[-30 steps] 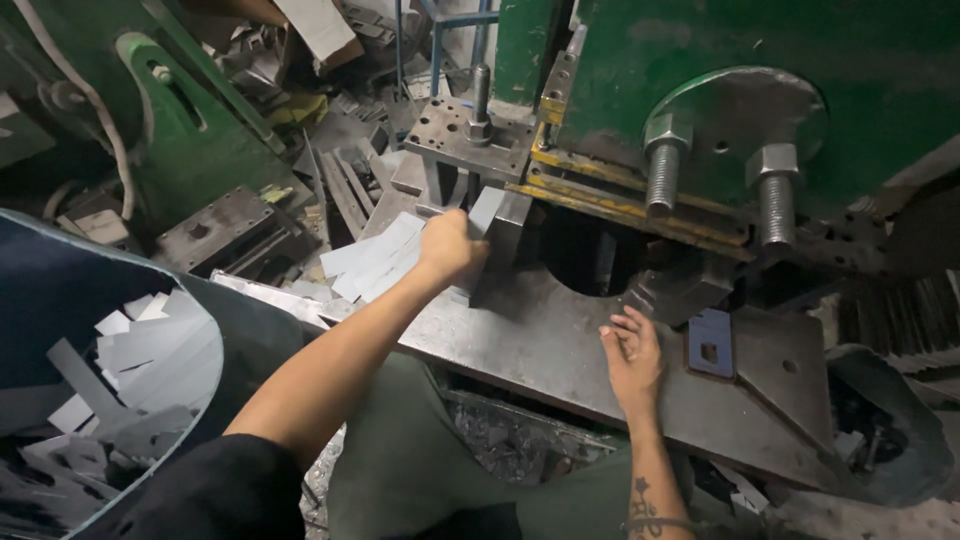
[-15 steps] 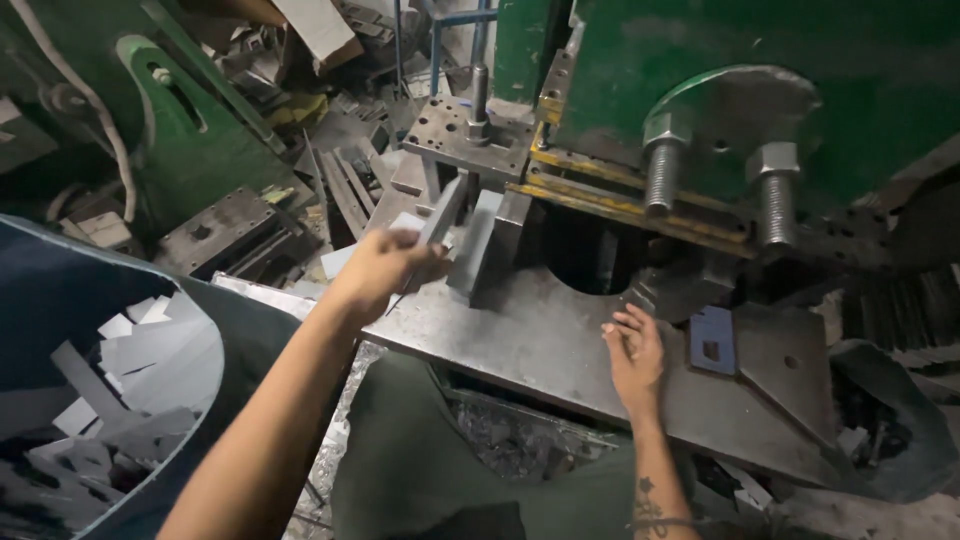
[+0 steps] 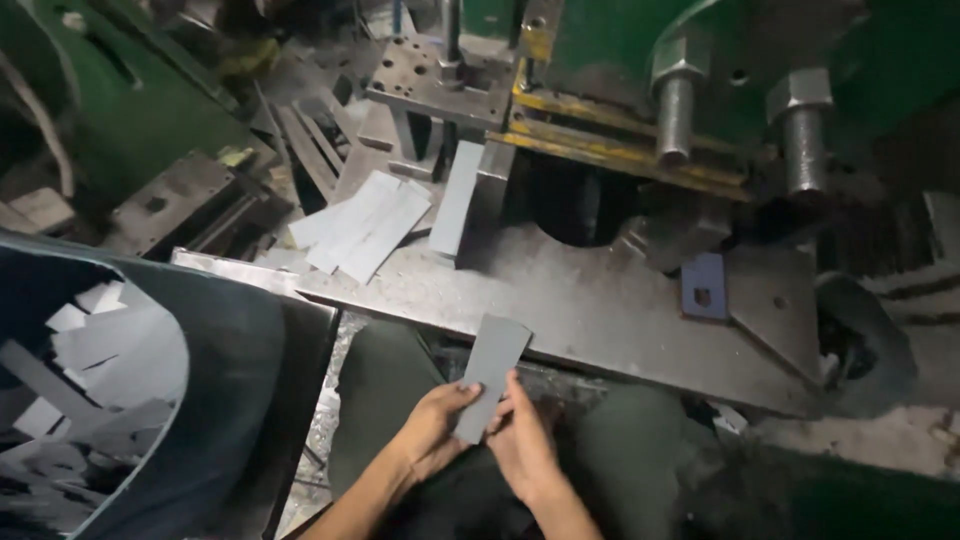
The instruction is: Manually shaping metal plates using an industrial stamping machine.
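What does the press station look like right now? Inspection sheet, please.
Surface: grey steel press table, scuffed and dusty.
Job's things: grey metal strip held in both hands over the lap; loose strips fanned on the table's left end.
Clutter: punched blue-grey plate on the table; offcuts in dark bin.
Grippers: left hand and right hand both grip the strip's lower end.
Cables: nothing seen.
Surroundings: green press with two steel posts; scrap parts at left.

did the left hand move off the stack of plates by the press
Yes. The left hand has come back from the plate stack toward the body, below the steel table edge, holding a grey plate.
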